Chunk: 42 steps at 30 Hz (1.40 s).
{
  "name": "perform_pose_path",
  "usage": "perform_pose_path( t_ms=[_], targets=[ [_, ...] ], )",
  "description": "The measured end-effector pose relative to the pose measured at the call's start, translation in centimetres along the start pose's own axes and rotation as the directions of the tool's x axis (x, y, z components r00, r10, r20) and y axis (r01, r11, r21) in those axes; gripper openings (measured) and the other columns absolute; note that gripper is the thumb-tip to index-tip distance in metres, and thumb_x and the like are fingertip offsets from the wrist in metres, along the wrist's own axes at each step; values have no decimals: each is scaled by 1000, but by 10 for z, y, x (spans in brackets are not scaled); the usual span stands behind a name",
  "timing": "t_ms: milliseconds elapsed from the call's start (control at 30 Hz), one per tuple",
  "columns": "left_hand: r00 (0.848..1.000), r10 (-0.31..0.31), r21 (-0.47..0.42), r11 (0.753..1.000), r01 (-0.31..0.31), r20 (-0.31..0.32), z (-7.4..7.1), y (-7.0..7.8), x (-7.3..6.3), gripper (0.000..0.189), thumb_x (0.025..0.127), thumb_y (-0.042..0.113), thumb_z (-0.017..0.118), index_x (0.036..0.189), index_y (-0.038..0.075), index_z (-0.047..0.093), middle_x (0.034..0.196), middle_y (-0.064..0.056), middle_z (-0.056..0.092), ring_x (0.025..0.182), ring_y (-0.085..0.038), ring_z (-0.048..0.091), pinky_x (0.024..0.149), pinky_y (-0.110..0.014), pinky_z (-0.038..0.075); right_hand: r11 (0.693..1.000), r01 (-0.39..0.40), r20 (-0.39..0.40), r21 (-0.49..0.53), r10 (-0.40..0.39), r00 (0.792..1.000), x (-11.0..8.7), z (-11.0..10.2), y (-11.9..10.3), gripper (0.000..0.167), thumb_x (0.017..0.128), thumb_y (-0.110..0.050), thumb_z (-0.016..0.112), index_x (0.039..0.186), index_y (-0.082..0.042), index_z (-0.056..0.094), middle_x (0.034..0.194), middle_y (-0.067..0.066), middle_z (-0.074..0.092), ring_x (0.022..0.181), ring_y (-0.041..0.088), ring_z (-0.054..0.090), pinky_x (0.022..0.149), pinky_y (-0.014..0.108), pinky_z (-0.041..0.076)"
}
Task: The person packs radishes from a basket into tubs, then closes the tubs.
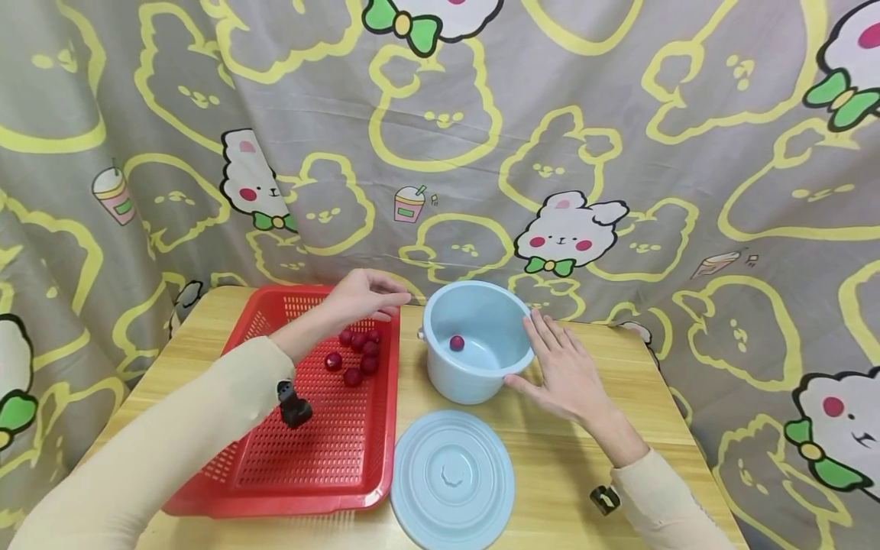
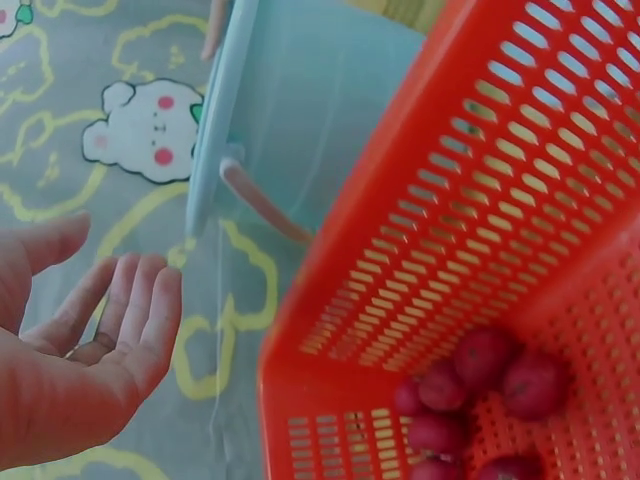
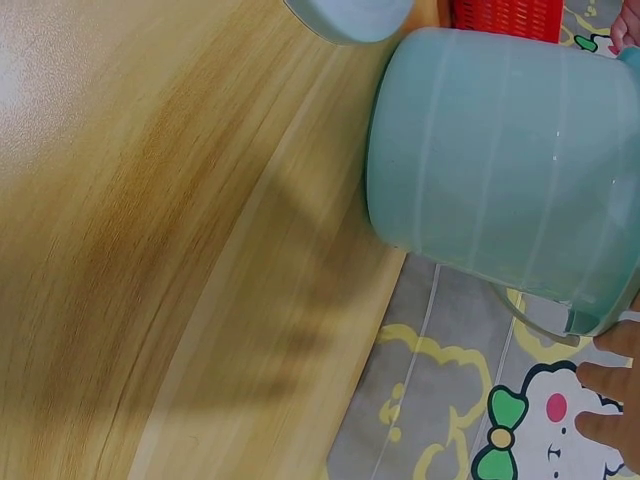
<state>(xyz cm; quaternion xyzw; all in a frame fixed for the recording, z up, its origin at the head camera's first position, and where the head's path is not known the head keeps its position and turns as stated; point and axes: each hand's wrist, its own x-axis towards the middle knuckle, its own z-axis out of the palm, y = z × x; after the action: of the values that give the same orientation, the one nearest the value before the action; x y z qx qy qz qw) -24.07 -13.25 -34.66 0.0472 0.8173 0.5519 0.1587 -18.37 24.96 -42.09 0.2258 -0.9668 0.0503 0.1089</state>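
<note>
A light blue bucket (image 1: 467, 386) stands upright on the table with one dark red ball-like fruit (image 1: 457, 343) on its bottom. My right hand (image 1: 564, 374) rests with spread, fairly straight fingers on the bucket's right rim. Above the far right corner of the red basket (image 1: 309, 458), my left hand (image 1: 367, 296) hovers just left of the bucket, fingers relaxed and nothing between them. In the left wrist view that left hand (image 2: 100, 350) shows its palm, thumb apart from the fingers. Several more dark red fruits (image 2: 535, 385) lie inside the basket.
A round light blue lid (image 1: 452, 477) lies flat on the table in front of the bucket. The bucket's handle (image 2: 265, 205) hangs at its side. Behind the wooden table (image 1: 550, 481) hangs a grey curtain (image 1: 467, 99) with cartoon prints.
</note>
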Motion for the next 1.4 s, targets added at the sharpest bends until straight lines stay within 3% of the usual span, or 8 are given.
perform_pose_path(
  t_ms=[500, 733, 867, 1200, 1400],
  targets=[
    [997, -39, 26, 999, 40, -61, -43, -29, -11, 44, 102, 30, 72, 134, 0, 67, 142, -21, 64, 119, -34, 73, 96, -36, 65, 1000, 6, 3, -11, -6, 1000, 0, 1, -1, 105, 92, -73, 61, 168, -10, 24, 176, 14, 24, 161, 39, 31, 130, 64, 29],
    [990, -103, 17, 994, 105, -95, -66, -44, -12, 55, 102, 33, 71, 141, -5, 59, 148, -27, 59, 131, -41, 66, 108, -47, 58, 1000, 5, -1, -10, -5, 1000, 0, 1, -1, 105, 92, -72, 61, 168, -10, 25, 176, 15, 25, 161, 39, 31, 130, 64, 29],
    [985, -134, 19, 990, 137, -113, -76, -52, -14, 58, 103, 34, 69, 144, -5, 56, 148, -28, 59, 132, -41, 65, 109, -47, 57, 1000, 9, -8, -8, -9, 1000, 1, 1, 0, 105, 92, -72, 62, 168, -9, 25, 175, 17, 27, 161, 40, 32, 129, 65, 29],
    [972, -208, 76, 973, 217, -109, -82, -75, -17, 61, 104, 35, 68, 145, -8, 54, 150, -32, 56, 132, -42, 65, 109, -47, 58, 1000, 3, 2, -9, -3, 1000, 0, 1, 1, 105, 93, -72, 61, 168, -9, 24, 177, 13, 21, 161, 40, 30, 130, 64, 28],
    [971, -225, 69, 971, 231, -76, -80, -90, -17, 60, 103, 33, 70, 145, -7, 57, 151, -32, 56, 132, -43, 65, 108, -48, 58, 1000, 3, 0, -7, -3, 1000, 0, 2, 1, 105, 93, -73, 60, 168, -10, 24, 177, 12, 20, 161, 39, 31, 130, 64, 28]
  ],
)
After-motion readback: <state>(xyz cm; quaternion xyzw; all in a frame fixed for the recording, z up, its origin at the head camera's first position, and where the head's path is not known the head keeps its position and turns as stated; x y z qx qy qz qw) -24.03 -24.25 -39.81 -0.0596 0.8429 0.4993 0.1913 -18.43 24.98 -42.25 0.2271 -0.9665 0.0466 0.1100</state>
